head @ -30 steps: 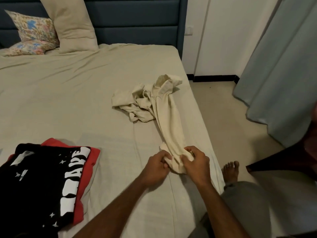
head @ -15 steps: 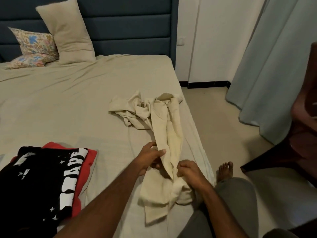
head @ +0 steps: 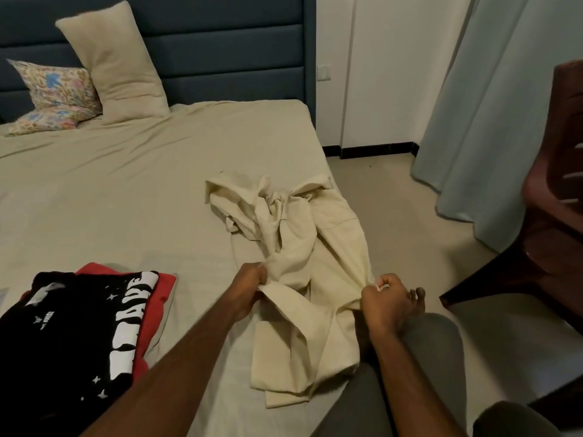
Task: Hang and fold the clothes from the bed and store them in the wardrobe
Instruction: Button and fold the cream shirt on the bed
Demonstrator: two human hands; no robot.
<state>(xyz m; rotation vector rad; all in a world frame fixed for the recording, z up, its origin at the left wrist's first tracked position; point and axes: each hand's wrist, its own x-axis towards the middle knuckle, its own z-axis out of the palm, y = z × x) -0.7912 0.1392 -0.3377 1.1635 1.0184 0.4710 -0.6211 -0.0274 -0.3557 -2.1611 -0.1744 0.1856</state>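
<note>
- Near the bed's right edge, the left hand (head: pixel 249 287) curls round a fold of the cream garment (head: pixel 303 263); the right hand (head: pixel 386 296) pinches its opposite edge, fingers bunched tight
- Between the two hands the cloth lies rumpled on the bed (head: pixel 126 200); its far end is a crumpled heap, its near end hangs towards the person's knee
- Left of the hands, a folded black printed shirt (head: pixel 72 335) lies on a red one (head: pixel 164 285); the frame cuts both off
</note>
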